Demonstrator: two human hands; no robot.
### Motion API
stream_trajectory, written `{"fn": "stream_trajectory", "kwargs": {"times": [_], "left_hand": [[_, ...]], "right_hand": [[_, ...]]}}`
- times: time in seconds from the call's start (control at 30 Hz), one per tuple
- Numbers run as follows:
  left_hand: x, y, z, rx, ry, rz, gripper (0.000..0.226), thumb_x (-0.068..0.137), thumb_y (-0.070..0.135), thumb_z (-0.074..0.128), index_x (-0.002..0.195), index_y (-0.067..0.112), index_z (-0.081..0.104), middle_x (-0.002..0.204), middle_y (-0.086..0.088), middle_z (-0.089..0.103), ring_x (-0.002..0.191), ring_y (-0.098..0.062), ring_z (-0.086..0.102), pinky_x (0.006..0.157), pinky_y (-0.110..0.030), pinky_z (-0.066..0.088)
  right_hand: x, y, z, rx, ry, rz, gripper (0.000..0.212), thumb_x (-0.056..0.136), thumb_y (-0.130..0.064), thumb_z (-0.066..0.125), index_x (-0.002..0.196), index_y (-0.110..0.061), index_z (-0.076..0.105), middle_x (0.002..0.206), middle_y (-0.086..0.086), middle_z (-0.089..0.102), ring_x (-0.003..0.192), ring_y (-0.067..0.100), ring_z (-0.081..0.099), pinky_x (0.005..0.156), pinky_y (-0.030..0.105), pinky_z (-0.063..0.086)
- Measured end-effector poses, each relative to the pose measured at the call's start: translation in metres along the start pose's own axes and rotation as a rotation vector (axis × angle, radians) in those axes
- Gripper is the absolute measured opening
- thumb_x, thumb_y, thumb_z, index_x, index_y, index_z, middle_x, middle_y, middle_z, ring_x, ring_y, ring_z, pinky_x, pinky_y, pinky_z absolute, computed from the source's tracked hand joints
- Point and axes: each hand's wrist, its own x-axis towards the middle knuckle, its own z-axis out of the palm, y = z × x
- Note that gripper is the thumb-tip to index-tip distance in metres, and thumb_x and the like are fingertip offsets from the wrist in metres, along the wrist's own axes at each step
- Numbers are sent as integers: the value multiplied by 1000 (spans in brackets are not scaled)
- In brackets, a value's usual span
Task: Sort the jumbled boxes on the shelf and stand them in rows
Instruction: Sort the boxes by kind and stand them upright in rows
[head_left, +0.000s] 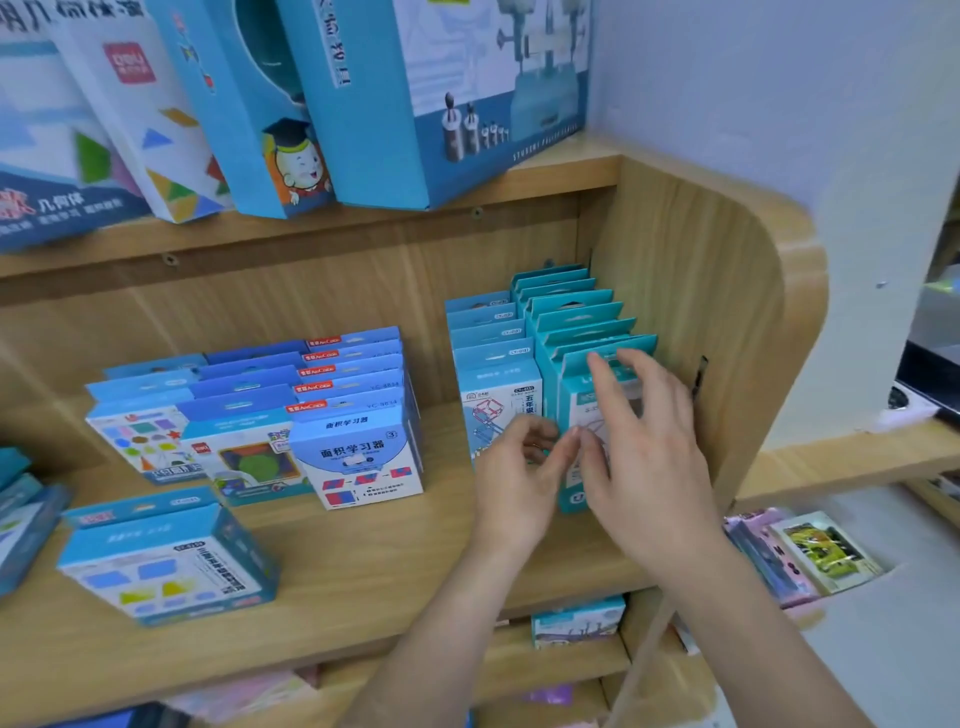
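Note:
On the wooden shelf (363, 561) several teal boxes (582, 317) stand in a row against the right side panel, with a row of light-blue boxes (488, 353) just to their left. My right hand (639, 457) lies with spread fingers on the face of the front teal box (571, 499). My left hand (519, 467) is at that box's left edge, fingers loosely curled, thumb tip near my right thumb; whether it pinches the box I cannot tell. Further left stand three rows of blue boxes (358, 457). One blue box (166, 561) stands apart near the front left.
Large blue cartons (441, 104) lean on the upper shelf. More blue boxes (21, 514) lie at the far left edge. The rounded side panel (727, 312) closes the shelf on the right. Small packets (810, 551) sit on a lower ledge at right; a box (576, 621) sits on the shelf below.

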Motion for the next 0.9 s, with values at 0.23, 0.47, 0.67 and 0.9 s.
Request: {"fn": "stream_trajectory", "kwargs": {"times": [0.23, 0.47, 0.67, 0.9], "left_hand": [[6, 4, 2, 0, -53, 49, 20, 85, 21, 67, 94, 25, 50, 77, 14, 57, 70, -4, 55, 62, -22, 49], [4, -6, 3, 208, -150, 55, 51, 75, 11, 71, 104, 33, 36, 88, 2, 61, 77, -15, 59, 67, -38, 53], [-2, -1, 2, 302, -114, 105, 43, 84, 19, 63, 116, 27, 37, 97, 2, 60, 78, -13, 58, 62, -23, 44], [3, 1, -4, 337, -162, 94, 48, 83, 30, 68, 113, 34, 31, 102, 5, 60, 83, -17, 63, 67, -37, 53]], "right_hand": [[13, 2, -4, -157, -14, -61, 57, 81, -21, 69, 133, -10, 49, 126, 13, 52, 118, 31, 50, 81, 38, 54], [11, -3, -7, -168, -7, -55, 54, 83, -23, 66, 132, -12, 49, 128, 12, 49, 118, 30, 47, 83, 38, 53], [2, -4, -10, 7, -15, -68, 46, 84, -18, 64, 129, -16, 52, 125, 8, 49, 116, 24, 48, 83, 35, 51], [-30, -5, 7, 335, -57, 46, 36, 88, -15, 60, 122, -22, 56, 114, -8, 50, 104, 5, 51, 81, 15, 42]]}}
